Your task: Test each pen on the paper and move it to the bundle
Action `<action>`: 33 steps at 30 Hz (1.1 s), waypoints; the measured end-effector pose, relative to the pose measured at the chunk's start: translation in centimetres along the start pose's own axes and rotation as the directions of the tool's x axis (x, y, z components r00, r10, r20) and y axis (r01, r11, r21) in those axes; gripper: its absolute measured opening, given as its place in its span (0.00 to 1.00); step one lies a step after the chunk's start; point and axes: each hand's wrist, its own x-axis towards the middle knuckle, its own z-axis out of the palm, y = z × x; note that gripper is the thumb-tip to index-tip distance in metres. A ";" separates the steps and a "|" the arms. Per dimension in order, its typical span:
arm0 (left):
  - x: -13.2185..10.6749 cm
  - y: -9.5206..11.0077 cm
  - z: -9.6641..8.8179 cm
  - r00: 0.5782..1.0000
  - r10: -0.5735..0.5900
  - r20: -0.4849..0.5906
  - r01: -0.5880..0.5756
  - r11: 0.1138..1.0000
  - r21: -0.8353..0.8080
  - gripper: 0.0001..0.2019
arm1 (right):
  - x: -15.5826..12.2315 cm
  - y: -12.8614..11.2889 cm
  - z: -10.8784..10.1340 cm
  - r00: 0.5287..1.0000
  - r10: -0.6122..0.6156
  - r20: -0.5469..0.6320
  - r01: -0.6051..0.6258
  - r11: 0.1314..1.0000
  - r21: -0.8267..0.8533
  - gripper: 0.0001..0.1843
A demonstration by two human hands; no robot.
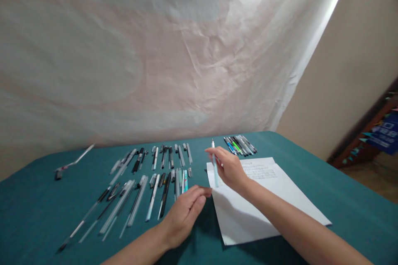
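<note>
My right hand is closed round a pale blue pen, above the upper left part of a white sheet of paper. The pen stands nearly upright, with its light, pointed end up. Lines of handwriting cover the top of the paper. My left hand rests at the paper's left edge, its fingers stretched out to the right and nothing visible in them. Just left of it lie a turquoise pen, a white pen and a black pen.
Two rows of pens, clear barrels, caps and refills lie on the green tablecloth. A tight group of pens and markers sits behind the paper. A thin white stick-like object lies far left. A pale curtain hangs behind the table.
</note>
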 end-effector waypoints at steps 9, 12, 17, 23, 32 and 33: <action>-0.3 0.2 0.3 0.941 0.113 0.318 -0.219 0.922 0.319 0.17 | -4.8 4.4 -3.2 0.883 0.454 0.120 -0.468 0.829 0.306 0.19; -0.3 0.1 0.3 0.934 0.122 0.337 -0.234 0.919 0.316 0.17 | -7.4 5.7 -3.9 0.829 0.551 0.097 -0.550 0.771 0.319 0.15; -0.2 -0.2 0.4 0.934 0.146 0.326 -0.253 0.915 0.315 0.17 | -9.4 6.6 -3.9 0.803 0.589 0.087 -0.580 0.741 0.337 0.12; -0.2 -0.5 0.5 0.930 0.137 0.340 -0.251 0.914 0.318 0.18 | -9.7 6.5 -3.4 0.811 0.584 0.029 -0.576 0.789 0.212 0.13; -0.2 -0.6 0.6 0.932 0.125 0.342 -0.242 0.914 0.326 0.17 | -9.9 6.6 -3.0 0.841 0.541 -0.004 -0.532 0.829 0.172 0.12; -0.2 -0.6 0.6 0.931 0.128 0.341 -0.244 0.914 0.323 0.17 | -9.8 6.6 -3.0 0.849 0.528 -0.011 -0.518 0.836 0.179 0.12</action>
